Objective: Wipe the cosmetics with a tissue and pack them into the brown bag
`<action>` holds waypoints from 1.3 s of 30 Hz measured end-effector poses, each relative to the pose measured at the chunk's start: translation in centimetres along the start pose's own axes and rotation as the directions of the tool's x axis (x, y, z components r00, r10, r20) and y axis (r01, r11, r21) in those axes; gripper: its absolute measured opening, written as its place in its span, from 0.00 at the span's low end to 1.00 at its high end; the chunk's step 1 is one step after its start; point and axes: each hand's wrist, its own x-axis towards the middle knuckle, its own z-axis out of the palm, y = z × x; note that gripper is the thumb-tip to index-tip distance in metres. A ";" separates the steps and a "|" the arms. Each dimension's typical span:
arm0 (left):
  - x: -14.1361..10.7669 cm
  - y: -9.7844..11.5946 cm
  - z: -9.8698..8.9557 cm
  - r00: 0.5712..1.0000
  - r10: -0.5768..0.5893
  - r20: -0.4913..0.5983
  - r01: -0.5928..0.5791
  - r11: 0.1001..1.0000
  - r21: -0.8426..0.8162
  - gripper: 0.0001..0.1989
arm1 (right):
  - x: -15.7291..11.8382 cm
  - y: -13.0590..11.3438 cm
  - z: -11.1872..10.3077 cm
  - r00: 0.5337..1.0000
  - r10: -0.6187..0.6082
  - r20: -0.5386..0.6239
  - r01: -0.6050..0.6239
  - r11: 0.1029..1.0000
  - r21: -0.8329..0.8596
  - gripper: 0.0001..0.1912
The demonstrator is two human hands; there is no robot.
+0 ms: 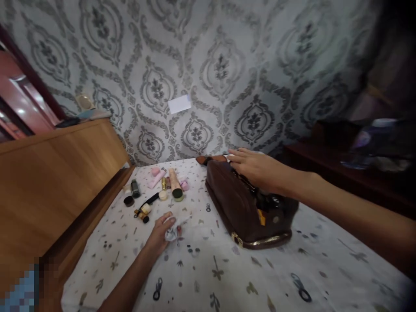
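Note:
A dark brown handbag (pixel 230 203) with gold trim lies on the patterned white cloth (pixel 195 281), its top open and something orange showing inside. My right hand (pixel 248 167) rests over the bag's far upper edge, fingers stretched out toward the wall. My left hand (pixel 162 232) pinches a small crumpled clear wrapper (pixel 173 232) just above the cloth, left of the bag. Beyond the left hand lie several cosmetics: a beige tube (pixel 173 180) with a dark cap, a dark green bottle (pixel 135 188), a round black lid (pixel 129 200), and pink items (pixel 156 178).
A wooden board (pixel 65 182) borders the cloth on the left. Patterned wallpaper with a white switch plate or card (pixel 180 104) rises behind. On the right, a dark red surface (pixel 312 156) holds a clear bottle (pixel 370 143). A brown strap (pixel 211 160) lies behind the bag.

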 end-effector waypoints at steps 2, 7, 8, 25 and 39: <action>0.0 0.2 0.0 0.998 -0.014 0.058 0.014 1.000 -0.014 0.26 | 1.3 -2.3 -0.7 0.998 -0.062 0.021 0.062 0.998 0.009 0.17; 0.1 0.6 -0.3 0.996 0.025 0.086 -0.031 0.997 0.067 0.24 | 2.2 -12.3 4.0 1.000 -0.015 -0.019 0.019 0.980 0.197 0.19; 0.2 0.6 -0.5 0.997 0.035 0.070 -0.040 0.997 0.068 0.23 | 2.1 -14.0 5.8 1.000 -0.017 0.010 0.014 0.968 0.249 0.19; 10.3 9.5 -6.8 0.862 0.479 -0.163 -0.081 0.448 0.890 0.10 | 0.7 -20.4 19.1 0.948 0.259 0.186 -0.317 0.705 0.635 0.14; 19.3 10.1 -8.2 0.899 0.368 -0.239 0.288 -0.084 0.954 0.25 | 0.9 -20.3 18.9 0.953 0.240 0.183 -0.301 0.712 0.634 0.11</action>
